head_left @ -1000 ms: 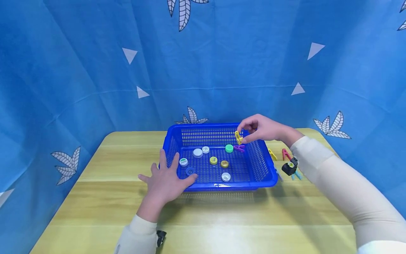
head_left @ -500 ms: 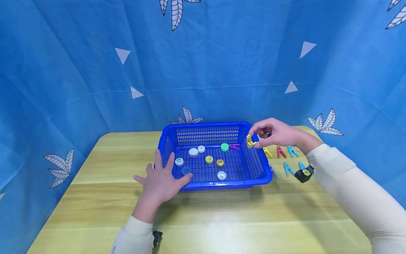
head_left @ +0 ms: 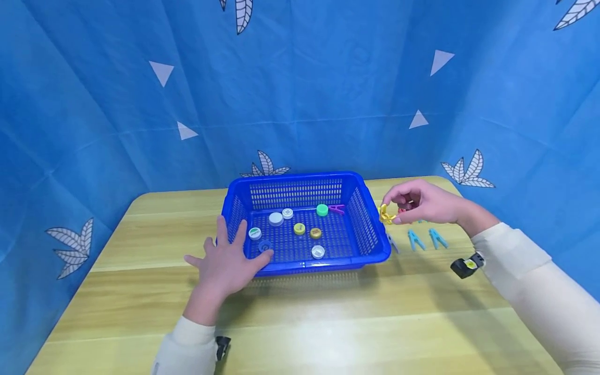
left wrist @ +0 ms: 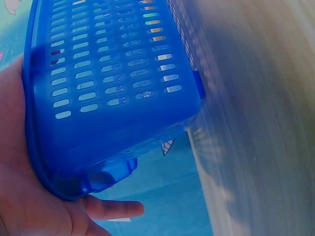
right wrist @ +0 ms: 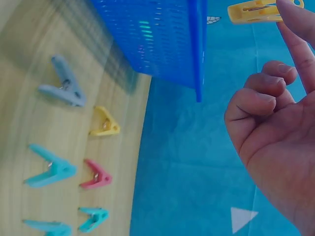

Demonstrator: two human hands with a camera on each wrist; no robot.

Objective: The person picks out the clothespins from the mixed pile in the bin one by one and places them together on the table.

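My right hand pinches a yellow clothespin between thumb and index finger, at the right rim of the blue basket. In the right wrist view that clothespin is held level with the rim, apart from it. The other fingers curl toward the palm. My left hand rests spread, fingers straight, over the basket's front left corner. The left wrist view shows its palm against the rim. Inside the basket lie several bottle caps, among them a green cap, and a pink clothespin.
Right of the basket, several clothespins lie on the wooden table: a grey one, a yellow one, a red one and some turquoise ones. A blue curtain hangs behind the table.
My right hand has moved right with the yellow clothespin, from over the basket's inside to its right rim. The head view has shifted slightly. My left hand keeps its place on the basket.
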